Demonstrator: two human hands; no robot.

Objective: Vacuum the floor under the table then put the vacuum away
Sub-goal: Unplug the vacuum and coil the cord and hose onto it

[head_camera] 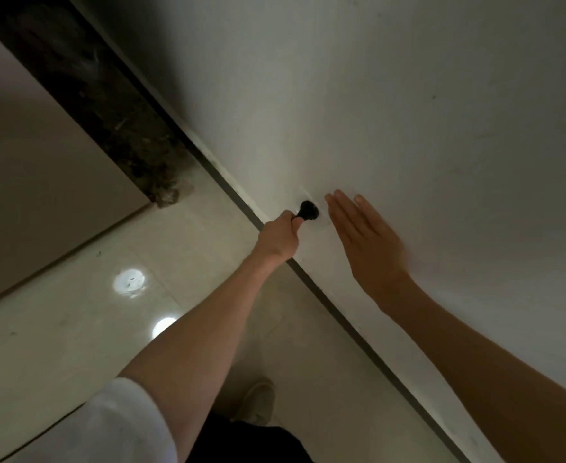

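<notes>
Left hand (280, 238) clenched round the black plug (309, 211) at the wall (408, 95) low down — right hand (365, 242) flat beside it, fingers straight, released.

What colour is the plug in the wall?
Black. The plug, gripped by the left hand, shows best in the head view, against the white wall.

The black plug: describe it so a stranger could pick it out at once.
Start at the white wall and follow it down to the dark strip where it meets the glossy tiled floor. Just above that strip sits the black plug, gripped by the left hand, with the flat right hand beside it. It is the only black thing on the wall.
</notes>
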